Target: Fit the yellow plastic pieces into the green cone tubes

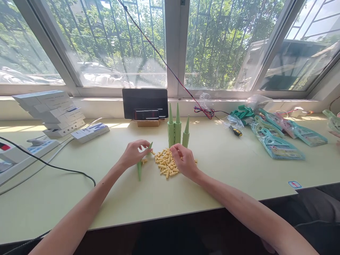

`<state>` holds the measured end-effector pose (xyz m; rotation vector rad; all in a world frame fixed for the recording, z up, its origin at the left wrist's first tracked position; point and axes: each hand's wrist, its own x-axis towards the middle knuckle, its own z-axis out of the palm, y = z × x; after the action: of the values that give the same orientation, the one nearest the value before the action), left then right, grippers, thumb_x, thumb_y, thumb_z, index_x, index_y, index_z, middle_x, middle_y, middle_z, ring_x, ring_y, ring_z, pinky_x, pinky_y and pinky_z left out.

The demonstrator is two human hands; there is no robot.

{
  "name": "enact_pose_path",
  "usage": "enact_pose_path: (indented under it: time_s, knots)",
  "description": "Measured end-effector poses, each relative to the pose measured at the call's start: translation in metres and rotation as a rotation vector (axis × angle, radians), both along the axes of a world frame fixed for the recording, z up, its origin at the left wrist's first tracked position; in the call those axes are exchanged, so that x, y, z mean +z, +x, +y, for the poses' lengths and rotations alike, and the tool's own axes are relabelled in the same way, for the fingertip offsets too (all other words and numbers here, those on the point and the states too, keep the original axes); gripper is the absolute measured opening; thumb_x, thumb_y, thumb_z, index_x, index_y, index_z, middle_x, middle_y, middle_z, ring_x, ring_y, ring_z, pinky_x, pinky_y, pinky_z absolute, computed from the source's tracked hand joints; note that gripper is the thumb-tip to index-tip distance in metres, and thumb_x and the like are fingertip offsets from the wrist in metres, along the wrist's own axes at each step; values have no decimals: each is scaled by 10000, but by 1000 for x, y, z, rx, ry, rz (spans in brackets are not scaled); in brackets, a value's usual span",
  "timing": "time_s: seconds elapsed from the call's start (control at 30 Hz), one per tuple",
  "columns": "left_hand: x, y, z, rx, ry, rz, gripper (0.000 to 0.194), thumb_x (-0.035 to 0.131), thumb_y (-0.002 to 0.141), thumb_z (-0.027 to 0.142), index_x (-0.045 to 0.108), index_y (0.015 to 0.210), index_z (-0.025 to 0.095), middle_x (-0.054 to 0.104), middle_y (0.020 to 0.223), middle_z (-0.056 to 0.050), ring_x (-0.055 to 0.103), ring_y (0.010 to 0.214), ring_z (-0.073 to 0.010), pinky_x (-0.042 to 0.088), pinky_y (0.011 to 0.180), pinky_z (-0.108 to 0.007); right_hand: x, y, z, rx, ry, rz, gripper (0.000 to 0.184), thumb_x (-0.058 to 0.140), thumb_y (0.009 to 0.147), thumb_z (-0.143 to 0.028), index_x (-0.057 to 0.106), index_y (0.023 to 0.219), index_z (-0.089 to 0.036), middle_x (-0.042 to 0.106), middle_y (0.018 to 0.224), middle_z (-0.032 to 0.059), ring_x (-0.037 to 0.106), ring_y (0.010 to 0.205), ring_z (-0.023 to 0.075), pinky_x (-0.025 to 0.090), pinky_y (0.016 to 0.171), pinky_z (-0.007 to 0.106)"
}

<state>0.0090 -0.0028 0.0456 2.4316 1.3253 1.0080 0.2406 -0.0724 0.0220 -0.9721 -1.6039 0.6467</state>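
Note:
My left hand pinches a slim green plastic cone, whose pointed end shows above the fingers. Just below that hand, another green cone lies on the table with its tip towards me, and a few small yellow pieces lie beside it. A heap of short yellow pegs sits between my hands. My right hand is at the heap's right side, fingertips pressed together; whatever they hold is too small to make out. Behind it stand upright stacks of green cones, partly hidden by the hand.
White boxes are piled at the left near a power strip and cables. A phone leans against a black panel at the back. A yellow-black tool and bagged dustpan sets lie at the right.

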Motion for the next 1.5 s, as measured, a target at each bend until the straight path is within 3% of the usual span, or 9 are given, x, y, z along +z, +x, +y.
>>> enact_pose_path:
  time_s: [0.23,0.5,0.77,1.2,1.5]
  knots:
    - [5,-9,0,-119,-63,89,178,627,811,372,681,842,206,701,889,-31,588,690,-138,512,672,-263,0,0,0,-10,9,-28,353,396,983,-465,552,820,-193,484,642,-21,449,547,106,351,528,229]
    - [14,-10,-7,-160,-83,212,183,593,805,355,692,856,211,697,892,-34,568,695,-146,485,650,-255,1,0,-1,-7,8,-36,368,392,987,-465,547,800,-189,481,631,-21,433,538,103,338,523,229]
    - [20,-15,-7,-191,-180,260,186,617,787,349,705,892,223,685,972,-32,599,796,-169,496,730,-284,2,0,0,1,10,-39,372,398,984,-459,546,780,-185,472,613,-22,414,534,102,328,520,231]
    - [31,-27,-12,-270,-328,314,241,599,715,223,705,932,233,673,1019,-22,604,822,-162,511,780,-272,3,0,-1,15,1,-45,365,406,979,-436,540,752,-183,471,602,-20,411,529,102,325,515,234]
    - [26,-24,-10,-226,-262,282,170,564,808,285,704,872,213,711,855,-3,582,725,-136,483,689,-235,1,1,0,22,13,-45,364,412,984,-431,540,746,-187,478,607,-21,424,532,103,338,524,234]
